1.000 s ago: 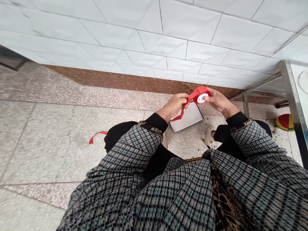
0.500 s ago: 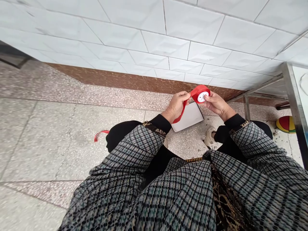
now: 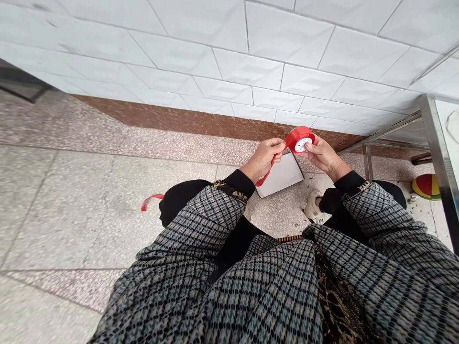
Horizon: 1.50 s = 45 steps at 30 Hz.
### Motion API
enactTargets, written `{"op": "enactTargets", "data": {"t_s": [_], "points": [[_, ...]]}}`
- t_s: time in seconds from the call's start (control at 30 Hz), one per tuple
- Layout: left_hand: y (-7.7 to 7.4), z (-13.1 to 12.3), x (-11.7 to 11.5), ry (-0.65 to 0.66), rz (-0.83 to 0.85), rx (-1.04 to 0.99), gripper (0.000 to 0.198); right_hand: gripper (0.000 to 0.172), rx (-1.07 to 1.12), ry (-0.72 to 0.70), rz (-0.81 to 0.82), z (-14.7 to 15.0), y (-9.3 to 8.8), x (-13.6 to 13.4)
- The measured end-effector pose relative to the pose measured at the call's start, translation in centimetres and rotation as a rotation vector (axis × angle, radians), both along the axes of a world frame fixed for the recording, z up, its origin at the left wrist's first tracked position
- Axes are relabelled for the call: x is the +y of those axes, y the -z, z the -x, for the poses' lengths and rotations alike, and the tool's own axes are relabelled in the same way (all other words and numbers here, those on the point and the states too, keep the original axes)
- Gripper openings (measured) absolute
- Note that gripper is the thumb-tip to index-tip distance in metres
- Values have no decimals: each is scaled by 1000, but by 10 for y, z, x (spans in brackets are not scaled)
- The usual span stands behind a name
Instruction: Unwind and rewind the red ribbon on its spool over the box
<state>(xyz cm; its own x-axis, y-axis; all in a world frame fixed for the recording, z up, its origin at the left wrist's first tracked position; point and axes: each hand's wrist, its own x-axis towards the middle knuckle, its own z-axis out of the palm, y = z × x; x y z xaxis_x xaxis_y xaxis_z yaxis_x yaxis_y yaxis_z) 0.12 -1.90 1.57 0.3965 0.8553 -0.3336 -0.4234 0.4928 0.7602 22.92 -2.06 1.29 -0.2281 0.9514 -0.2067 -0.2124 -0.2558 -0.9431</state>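
Note:
My right hand (image 3: 324,155) grips a roll of red ribbon (image 3: 298,131) at its right side, the thumb on its white round label. Just left of the roll, my left hand (image 3: 264,155) pinches the unwound red ribbon between thumb and fingers. A loose length of that ribbon hangs below my left hand, toward the wrist. Under the hands a white flat panel (image 3: 283,177) with a dark edge lies on the floor. More red ribbon (image 3: 150,200) shows on the floor at the left, beside my knee.
A white tiled wall (image 3: 265,69) rises in front. At the right stands a metal-framed table (image 3: 435,143), with a red, yellow and green ball (image 3: 426,186) beneath it. My shoe (image 3: 313,208) and small scattered bits are on the floor right of the panel.
Both hands keep their grips, with the roll shifted very slightly to the right. The loose ribbon under my left hand has changed shape a little.

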Motion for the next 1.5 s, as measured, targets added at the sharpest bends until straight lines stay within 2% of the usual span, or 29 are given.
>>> {"op": "enactTargets", "data": {"t_s": [0.2,0.3,0.37,0.5,0.73,0.83,0.97,1.07,1.13,1.23,1.3,1.33,1.4,1.5], "points": [[11,-1,-1,9,-58,-89,25,65,70,9,30,3,6,-1],[16,2,1,45,-88,-135,41,65,110,2,63,4,12,-3],[18,5,3,100,-76,-153,44,67,135,-4,74,6,16,-5],[21,13,8,226,0,-167,31,70,169,-33,96,10,21,-8],[20,22,10,305,52,-173,28,66,174,-84,152,15,15,-14],[19,26,10,337,63,-155,29,66,61,-173,123,9,4,-10],[15,30,7,418,109,-101,31,66,-265,-288,-69,-6,-15,1],[12,29,2,469,138,-31,25,58,-510,-388,-182,-14,-23,6],[10,27,0,450,117,14,23,52,-613,-418,-218,-18,-24,8],[9,27,-2,350,41,110,23,48,-682,-406,-219,-22,-23,9],[10,27,-1,298,-4,193,8,47,-648,-376,-190,-25,-21,10],[11,27,-1,284,-20,225,8,48,-610,-358,-173,-25,-21,10],[12,26,0,274,-38,247,23,49,-521,-332,-136,-27,-19,10],[10,24,-1,241,-28,189,25,52,-415,-318,-85,-27,-15,10]]}}
